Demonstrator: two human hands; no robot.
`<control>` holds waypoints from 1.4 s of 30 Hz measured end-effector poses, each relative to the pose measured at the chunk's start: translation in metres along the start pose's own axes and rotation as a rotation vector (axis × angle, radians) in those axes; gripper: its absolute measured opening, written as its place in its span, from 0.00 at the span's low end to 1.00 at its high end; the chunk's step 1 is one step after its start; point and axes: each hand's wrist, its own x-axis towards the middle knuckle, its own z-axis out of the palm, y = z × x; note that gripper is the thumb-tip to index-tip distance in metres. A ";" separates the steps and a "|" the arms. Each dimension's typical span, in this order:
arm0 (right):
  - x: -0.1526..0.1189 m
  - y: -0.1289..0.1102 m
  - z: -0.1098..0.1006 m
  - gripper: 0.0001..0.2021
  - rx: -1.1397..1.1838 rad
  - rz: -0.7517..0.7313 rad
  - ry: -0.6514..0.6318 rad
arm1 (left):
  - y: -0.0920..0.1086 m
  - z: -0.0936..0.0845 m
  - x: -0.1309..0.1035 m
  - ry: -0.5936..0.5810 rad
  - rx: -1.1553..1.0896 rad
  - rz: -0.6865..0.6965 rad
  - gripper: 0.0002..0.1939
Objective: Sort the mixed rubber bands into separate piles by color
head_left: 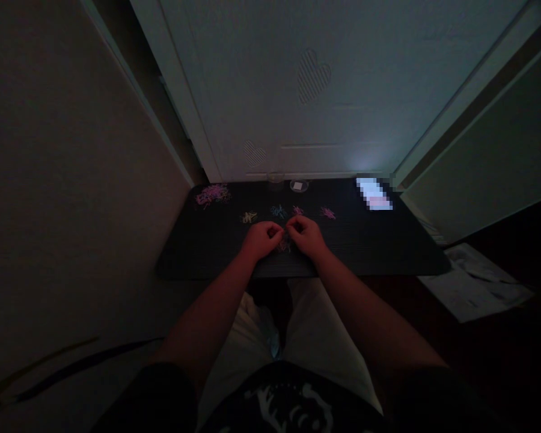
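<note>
My left hand (265,239) and my right hand (305,234) meet over the dark table, thumbs and forefingers pinched and fingertips almost touching. What they pinch, if anything, is too small and dim to make out. Just below the fingertips lies a small loose pile of thin pale and reddish pieces (285,245). Beyond the hands are further little heaps: yellowish pieces (249,217) to the left, blue pieces (278,210) in the middle, and pink pieces (297,210) with more pink pieces (328,213) to the right. A larger mixed pink and purple heap (213,194) sits at the far left.
The black table (369,252) stands against a pale panel with heart patterns (314,77). Along its back edge are a clear container (276,178) and a round clear lid (299,186). A lit phone (374,193) lies back right. Papers (478,279) lie low at right.
</note>
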 end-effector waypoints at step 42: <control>0.000 -0.004 -0.002 0.06 -0.044 -0.023 -0.094 | 0.003 -0.005 0.000 -0.016 0.018 0.070 0.13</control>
